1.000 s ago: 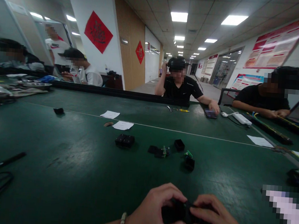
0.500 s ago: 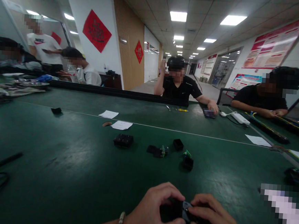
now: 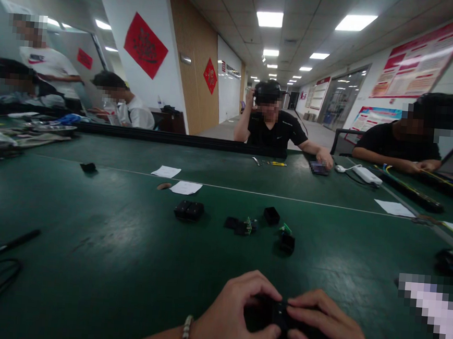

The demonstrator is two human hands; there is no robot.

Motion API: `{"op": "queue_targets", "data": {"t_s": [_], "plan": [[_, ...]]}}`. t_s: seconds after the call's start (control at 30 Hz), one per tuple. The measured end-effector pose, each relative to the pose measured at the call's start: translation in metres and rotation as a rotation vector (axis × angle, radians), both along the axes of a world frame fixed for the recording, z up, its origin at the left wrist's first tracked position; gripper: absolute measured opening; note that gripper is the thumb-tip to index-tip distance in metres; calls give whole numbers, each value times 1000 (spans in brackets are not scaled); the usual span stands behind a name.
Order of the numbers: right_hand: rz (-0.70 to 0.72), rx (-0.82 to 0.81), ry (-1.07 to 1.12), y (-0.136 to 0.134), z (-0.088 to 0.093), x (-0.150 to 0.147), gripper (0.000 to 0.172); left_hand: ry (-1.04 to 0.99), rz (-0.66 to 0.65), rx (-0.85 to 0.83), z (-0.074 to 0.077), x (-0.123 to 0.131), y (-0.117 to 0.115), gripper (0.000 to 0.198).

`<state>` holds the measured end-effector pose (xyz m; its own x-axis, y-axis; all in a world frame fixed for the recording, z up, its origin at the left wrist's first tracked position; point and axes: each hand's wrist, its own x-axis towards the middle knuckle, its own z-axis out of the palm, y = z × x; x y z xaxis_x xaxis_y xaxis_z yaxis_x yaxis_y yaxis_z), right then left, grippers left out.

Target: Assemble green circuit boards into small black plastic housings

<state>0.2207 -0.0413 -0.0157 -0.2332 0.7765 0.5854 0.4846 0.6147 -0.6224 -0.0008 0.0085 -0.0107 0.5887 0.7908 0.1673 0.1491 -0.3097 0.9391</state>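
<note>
Near the front edge, my left hand (image 3: 234, 314) pinches a small black plastic part (image 3: 279, 316) between thumb and fingers. My right hand (image 3: 328, 324) grips the same part from the other side, fingertips on its right edge. Dark shade and the fingers hide much of it. Beyond my hands lie an open black box (image 3: 286, 243) with a green circuit board (image 3: 285, 229) beside it, and a second open black box (image 3: 271, 215). Farther left are black pieces with a green board (image 3: 241, 226) and a pair of closed black boxes (image 3: 189, 210).
White papers (image 3: 186, 188) lie on the green table (image 3: 105, 264). A black cable tool (image 3: 4, 248) is at left, a pixelated flat object (image 3: 433, 311) at right. Across the table, a person in black (image 3: 276, 129) touches a phone-like object (image 3: 319, 168); more people sit around.
The part between my fingers has turned, so its lighter grey round face no longer shows. Both hands stay on it. The view has shifted slightly, and a standing person at far left has moved left.
</note>
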Motion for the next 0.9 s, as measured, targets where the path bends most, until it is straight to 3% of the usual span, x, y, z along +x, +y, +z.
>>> {"op": "queue_targets", "data": {"t_s": [0.9], "plan": [[-82, -44, -3, -11, 8, -3, 19, 6, -62, -19, 9, -3, 0, 36]]}}
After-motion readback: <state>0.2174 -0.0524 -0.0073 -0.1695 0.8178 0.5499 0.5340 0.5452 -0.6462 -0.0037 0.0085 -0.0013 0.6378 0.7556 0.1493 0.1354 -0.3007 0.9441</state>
